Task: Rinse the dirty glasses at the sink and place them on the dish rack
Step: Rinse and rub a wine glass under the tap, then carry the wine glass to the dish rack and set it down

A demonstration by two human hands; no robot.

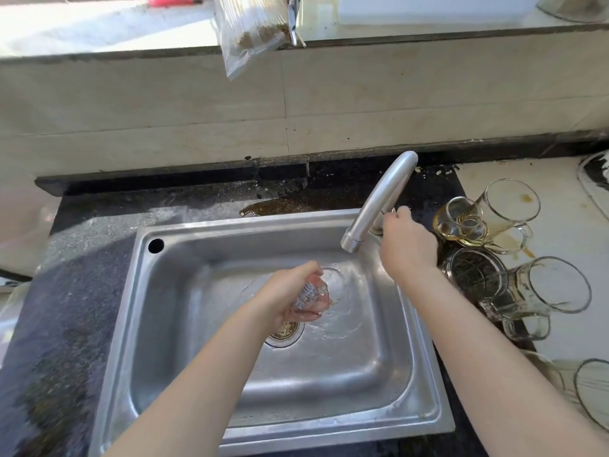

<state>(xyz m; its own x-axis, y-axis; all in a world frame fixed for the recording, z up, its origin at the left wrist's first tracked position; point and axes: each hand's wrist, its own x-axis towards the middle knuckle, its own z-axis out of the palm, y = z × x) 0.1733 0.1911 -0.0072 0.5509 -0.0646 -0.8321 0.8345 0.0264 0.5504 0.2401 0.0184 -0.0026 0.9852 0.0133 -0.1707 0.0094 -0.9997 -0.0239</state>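
My left hand (290, 291) grips a small clear glass (324, 286) on its side over the steel sink (204, 324), its mouth facing right, just below the faucet spout (351, 242). Water ripples on the sink floor around it. My right hand (407, 245) is closed on the tap handle at the base of the faucet (382, 196). To the right of the sink lie several dirty glasses: a small one with yellowish liquid (458, 219), a stained mug (507, 216), a round jar-like glass (474, 275) and a handled mug (557, 288). No dish rack is in view.
The drain strainer (286, 331) sits under my left wrist. A dark wet countertop (75, 258) surrounds the sink, with a brown spill (290, 204) behind it. A plastic bag (250, 31) hangs from the upper ledge. Another glass rim (593, 390) shows at the lower right edge.
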